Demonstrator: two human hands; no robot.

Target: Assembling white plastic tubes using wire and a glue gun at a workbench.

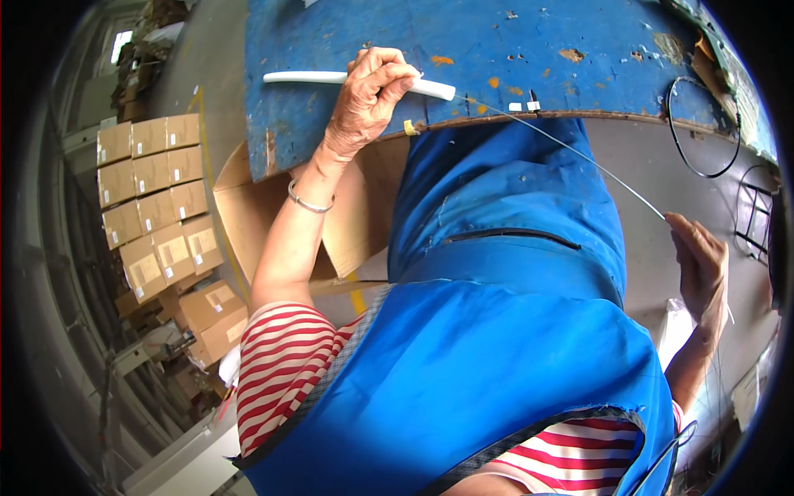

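Observation:
My left hand (370, 95) is closed around a white tube (302, 78) and holds it flat over the worn blue worktable (579, 50). A thin grey wire (571, 149) leaves the tube's right end and runs down to the right. My right hand (699, 269) pinches the far end of that wire beside my blue apron (504, 248). A thin bangle circles my left wrist.
An open cardboard box (248, 215) stands under the table's left corner. Stacks of sealed cartons (157, 190) fill the floor at left. A loop of black cable (703, 124) lies at the table's right edge, with small white pieces (523, 106) near the front edge.

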